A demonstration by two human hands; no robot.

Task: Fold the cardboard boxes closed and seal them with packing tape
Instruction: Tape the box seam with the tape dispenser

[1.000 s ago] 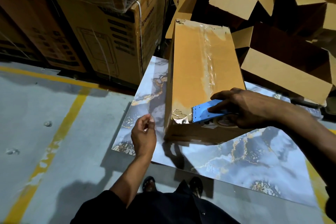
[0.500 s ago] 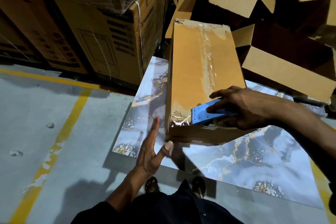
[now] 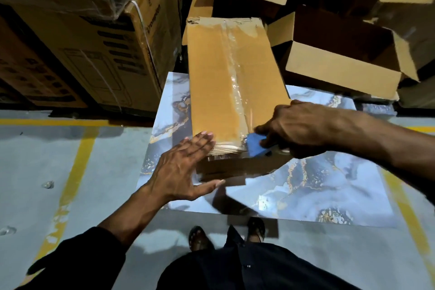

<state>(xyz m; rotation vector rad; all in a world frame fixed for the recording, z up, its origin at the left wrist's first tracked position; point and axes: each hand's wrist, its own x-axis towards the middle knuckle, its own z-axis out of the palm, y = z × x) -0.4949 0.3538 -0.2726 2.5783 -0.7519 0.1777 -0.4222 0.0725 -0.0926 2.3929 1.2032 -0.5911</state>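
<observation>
The long closed brown cardboard box (image 3: 233,82) lies on the marble-patterned blue-grey slab (image 3: 317,186) on the floor, its far end toward the slab's far edge and its near end short of the slab's middle. A strip of clear packing tape (image 3: 235,73) runs along the top seam from the far end to the near end.

Change over the last second: the left hand (image 3: 186,167), which was off the box beside its near left corner with fingers first pinched and then spread, now lies flat on the near end, fingers straight over the top edge and thumb out along the near face. It holds nothing. The right hand (image 3: 296,129) keeps its grasp on the blue-bladed tape dispenser (image 3: 255,146); the dispenser has shifted from the top face close to the near left corner to the near right part of the top edge.

Meaning for the task: the seam run appears complete and the tape is at the turn-down over the near end. The left hand is placed to press the tape tail and steady the box while the dispenser cuts. Whether the tape is already severed cannot be determined; the blade area is blurred.

Open unsealed cardboard boxes (image 3: 341,63) stand beyond the slab's far right corner, so further boxes remain.
</observation>
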